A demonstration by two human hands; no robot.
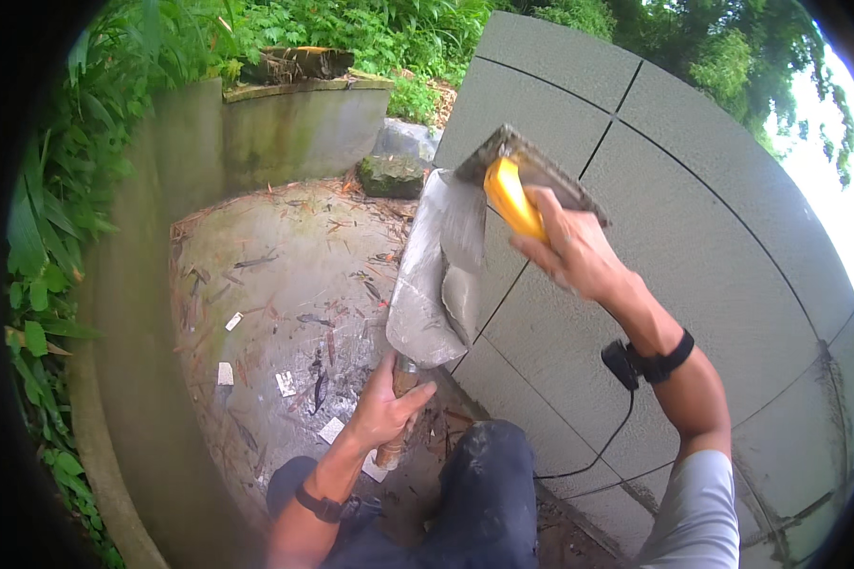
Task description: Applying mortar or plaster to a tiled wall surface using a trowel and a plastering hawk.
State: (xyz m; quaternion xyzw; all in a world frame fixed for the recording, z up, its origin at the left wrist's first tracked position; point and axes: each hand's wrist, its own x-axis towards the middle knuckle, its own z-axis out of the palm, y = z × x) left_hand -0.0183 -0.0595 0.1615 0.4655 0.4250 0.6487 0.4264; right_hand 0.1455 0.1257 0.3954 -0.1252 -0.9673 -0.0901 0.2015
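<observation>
Nearest to us, the person's bent knee (489, 474) in dark cloth stands close to the foot of the slab-faced wall (702, 237); we judge that this low posture keeps both hands within reach of its surface. Just beyond, at the left, the left hand (381, 406) is curled round a brown handle (389, 453), fingers closed and thumb laid across it. We see the handle's lower end pointing back toward the body, an arrangement that probably lets one hand bear the load at the far end. That load is grey paste (460, 296), heaped along the right side of a broad metal blade (416, 308), the side nearer the wall, which likely makes for a short transfer.

Farther off and to the right, the right hand (579, 248) wraps the yellow grip (510, 197) of a flat trowel (569, 182), its fingers bent snugly. We note the trowel tilted, its left end by the far end of the blade; whether the two touch, or whether the trowel meets the wall, we cannot tell. A grip set on the back of the plate presumably leaves the opposite face free for spreading.

To the left, pale chips (226, 374) lie scattered on the littered floor (275, 228). At the far side we find a mossy rock (392, 176), a low concrete wall (304, 133) and dense greenery (389, 38).
</observation>
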